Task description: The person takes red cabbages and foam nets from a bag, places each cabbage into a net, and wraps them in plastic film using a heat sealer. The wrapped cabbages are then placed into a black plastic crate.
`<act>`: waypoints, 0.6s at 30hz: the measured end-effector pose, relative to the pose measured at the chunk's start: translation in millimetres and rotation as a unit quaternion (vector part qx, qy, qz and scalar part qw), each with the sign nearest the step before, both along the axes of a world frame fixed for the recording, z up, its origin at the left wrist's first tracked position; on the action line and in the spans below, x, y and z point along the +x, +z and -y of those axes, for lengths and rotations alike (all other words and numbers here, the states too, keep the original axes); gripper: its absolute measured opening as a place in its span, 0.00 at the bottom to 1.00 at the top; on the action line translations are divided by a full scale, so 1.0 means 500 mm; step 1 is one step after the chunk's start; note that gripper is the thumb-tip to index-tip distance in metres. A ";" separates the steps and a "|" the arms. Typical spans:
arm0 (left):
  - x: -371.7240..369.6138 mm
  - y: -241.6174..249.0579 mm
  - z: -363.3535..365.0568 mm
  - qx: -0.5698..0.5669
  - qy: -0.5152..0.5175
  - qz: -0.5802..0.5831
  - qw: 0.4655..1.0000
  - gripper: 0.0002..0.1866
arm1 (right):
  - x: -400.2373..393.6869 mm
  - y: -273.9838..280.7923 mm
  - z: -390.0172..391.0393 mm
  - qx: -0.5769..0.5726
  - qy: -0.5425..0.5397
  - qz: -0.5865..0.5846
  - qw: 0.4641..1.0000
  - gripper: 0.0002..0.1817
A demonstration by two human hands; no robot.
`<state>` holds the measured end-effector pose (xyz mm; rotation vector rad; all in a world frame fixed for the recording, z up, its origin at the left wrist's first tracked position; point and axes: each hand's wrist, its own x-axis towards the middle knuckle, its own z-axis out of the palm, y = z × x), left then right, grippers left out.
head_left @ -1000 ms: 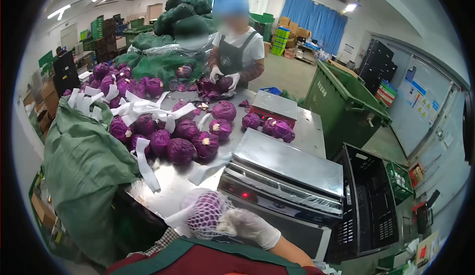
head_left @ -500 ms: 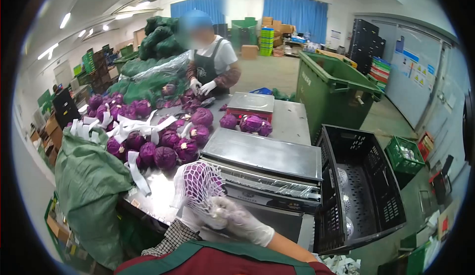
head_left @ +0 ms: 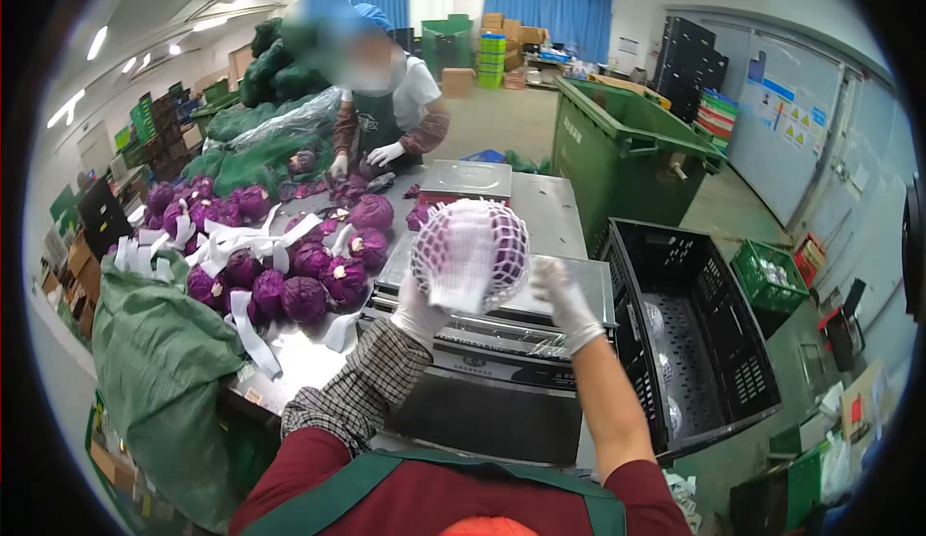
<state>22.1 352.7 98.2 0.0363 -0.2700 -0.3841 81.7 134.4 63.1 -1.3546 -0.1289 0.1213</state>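
A purple cabbage (head_left: 514, 247) in a white foam net sleeve is raised over the wrapping machine (head_left: 482, 362). My left hand (head_left: 421, 310), in a white glove, is closed round its lower left side. To the right, my gloved right hand (head_left: 566, 306) is apart from the cabbage and holds nothing, its fingers loosely bent and a little blurred. Several bare purple cabbages (head_left: 305, 298) are heaped on the table at the left, with white foam net strips (head_left: 253, 247) strewn over them.
A black crate (head_left: 709, 329) at right holds several wrapped round items (head_left: 663, 367). Beyond stands a green bin (head_left: 627, 150). A scale (head_left: 468, 179) sits behind the machine; a green sack (head_left: 159, 362) is at left. Across the table, a co-worker (head_left: 391, 111) handles cabbage leaves.
The netted cabbage has been lifted up and forward from near my body. My right hand has come off it and moved right. The view has shifted slightly.
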 end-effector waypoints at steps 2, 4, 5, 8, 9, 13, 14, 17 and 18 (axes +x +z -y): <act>0.046 0.018 0.003 0.302 0.252 0.109 0.913 0.29 | 0.037 0.029 0.047 0.080 0.165 -0.041 0.982 0.36; 0.078 -0.011 0.020 0.419 0.350 0.153 0.824 0.23 | 0.011 0.100 0.009 0.075 0.180 -0.030 0.980 0.35; 0.103 -0.036 0.029 0.498 0.403 0.169 0.749 0.22 | 0.035 0.090 0.004 0.036 0.144 -0.034 0.988 0.34; 0.168 -0.097 0.015 0.575 0.309 0.190 0.733 0.20 | 0.102 0.071 0.034 0.010 0.145 -0.027 0.989 0.28; 0.177 -0.101 0.000 0.604 0.219 0.165 0.748 0.18 | 0.140 0.047 0.048 -0.002 0.138 -0.046 0.989 0.27; 0.231 -0.117 0.004 0.683 0.096 0.099 0.717 0.18 | 0.228 -0.055 0.085 -0.022 0.174 -0.087 0.981 0.28; 0.237 -0.114 -0.003 0.673 0.076 0.116 0.727 0.19 | 0.255 -0.083 0.089 0.017 0.167 -0.135 0.976 0.29; 0.260 -0.086 -0.050 0.717 0.033 0.180 0.673 0.19 | 0.272 -0.087 0.090 -0.024 0.203 -0.125 0.971 0.29; 0.279 -0.099 -0.067 0.735 0.066 0.169 0.654 0.18 | 0.259 -0.069 0.082 -0.094 0.146 -0.087 0.981 0.25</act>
